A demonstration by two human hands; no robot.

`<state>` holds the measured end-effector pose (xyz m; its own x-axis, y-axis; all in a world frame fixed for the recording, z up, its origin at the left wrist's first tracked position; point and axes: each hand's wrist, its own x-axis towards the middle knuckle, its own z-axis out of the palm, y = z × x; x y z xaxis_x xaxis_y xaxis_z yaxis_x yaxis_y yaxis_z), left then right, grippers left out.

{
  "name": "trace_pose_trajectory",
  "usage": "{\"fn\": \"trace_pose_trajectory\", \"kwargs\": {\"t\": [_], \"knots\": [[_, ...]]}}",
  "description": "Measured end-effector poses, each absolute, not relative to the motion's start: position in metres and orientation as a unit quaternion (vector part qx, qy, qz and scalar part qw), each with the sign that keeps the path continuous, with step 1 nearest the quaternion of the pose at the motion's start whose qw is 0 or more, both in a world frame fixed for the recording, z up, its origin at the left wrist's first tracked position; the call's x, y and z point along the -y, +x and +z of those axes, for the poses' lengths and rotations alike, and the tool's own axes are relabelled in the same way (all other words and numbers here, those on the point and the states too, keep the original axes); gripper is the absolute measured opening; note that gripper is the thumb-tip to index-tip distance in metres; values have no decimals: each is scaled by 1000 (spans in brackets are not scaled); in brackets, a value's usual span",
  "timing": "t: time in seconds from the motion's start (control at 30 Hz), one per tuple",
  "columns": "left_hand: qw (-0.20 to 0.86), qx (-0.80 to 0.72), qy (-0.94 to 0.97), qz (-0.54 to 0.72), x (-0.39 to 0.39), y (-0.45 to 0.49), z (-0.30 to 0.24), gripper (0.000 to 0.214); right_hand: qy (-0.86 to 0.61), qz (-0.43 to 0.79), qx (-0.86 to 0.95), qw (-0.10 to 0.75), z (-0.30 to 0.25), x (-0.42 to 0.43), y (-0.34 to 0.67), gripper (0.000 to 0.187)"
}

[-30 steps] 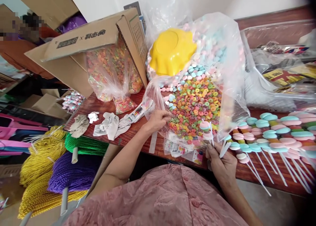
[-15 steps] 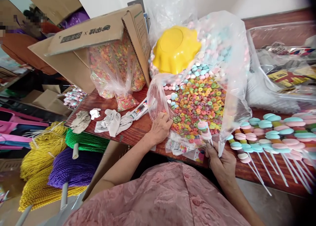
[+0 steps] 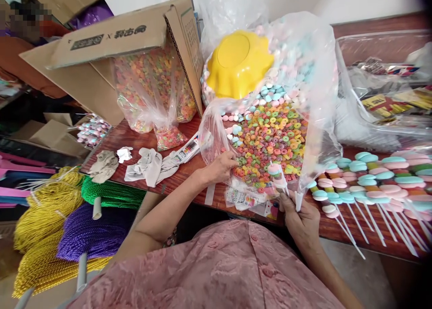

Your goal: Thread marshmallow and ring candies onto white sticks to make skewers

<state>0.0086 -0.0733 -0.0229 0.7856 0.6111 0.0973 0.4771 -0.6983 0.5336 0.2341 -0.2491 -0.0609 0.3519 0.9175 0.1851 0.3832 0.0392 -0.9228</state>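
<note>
Candy skewer [image 3: 276,173] leans over the near right edge of the gummy rings [image 3: 270,140], its white stick pinched between thumb and fingers of the right hand [image 3: 300,216], which also holds more white sticks [image 3: 299,202] just beside it. It should be light, with a stiff, smooth stick that may twist and soft pieces on top that would squash, so the bare stick below the candy looks the best place to grip. Left hand [image 3: 221,165] has its fingers drawn narrow at the left edge of the rings; whether they pinch one I cannot tell. Those rings look small and chewy, probably best taken by the rim, leaving the hole free. Around them a thin plastic bag [image 3: 320,97] spreads, its loose folds likely to snag a knuckle. Farther back are pastel marshmallows [image 3: 270,93] and an upturned yellow bowl [image 3: 239,63]. On the right, laid-out skewers [image 3: 367,180] crowd that hand; the near edge of the red table [image 3: 135,141] runs close to the person's shirt [image 3: 236,259], so moving room seems easiest upward, above the rings between both hands
</note>
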Motion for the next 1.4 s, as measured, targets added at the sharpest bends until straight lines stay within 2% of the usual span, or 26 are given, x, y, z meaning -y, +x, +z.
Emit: {"fn": "trace_pose_trajectory", "kwargs": {"t": [0.3,0.4,0.47,0.53,0.67,0.87,1.07,1.23,1.4], "knots": [[274,-290,906,141,78,10,-20,26,-639,263,513,510,-64,250,235,23],[308,-313,875,202,82,10,-19,25,-641,259,512,509,-63,250,235,24],[359,-345,815,295,87,9,-17,20,-638,253,519,510,-62,250,236,24],[454,-386,707,381,94,10,-13,17,-627,241,539,507,-59,252,235,22],[655,-408,446,454,110,14,-3,20,-583,212,598,508,-41,251,226,26],[735,-364,333,465,121,17,5,16,-535,202,652,498,-13,242,209,27],[715,-363,333,496,126,20,-1,21,-526,190,670,489,-10,240,205,28],[667,-368,392,516,137,25,1,25,-543,160,692,448,-22,242,210,37],[514,-378,554,534,142,21,1,16,-562,157,705,404,-25,244,212,37]]}}
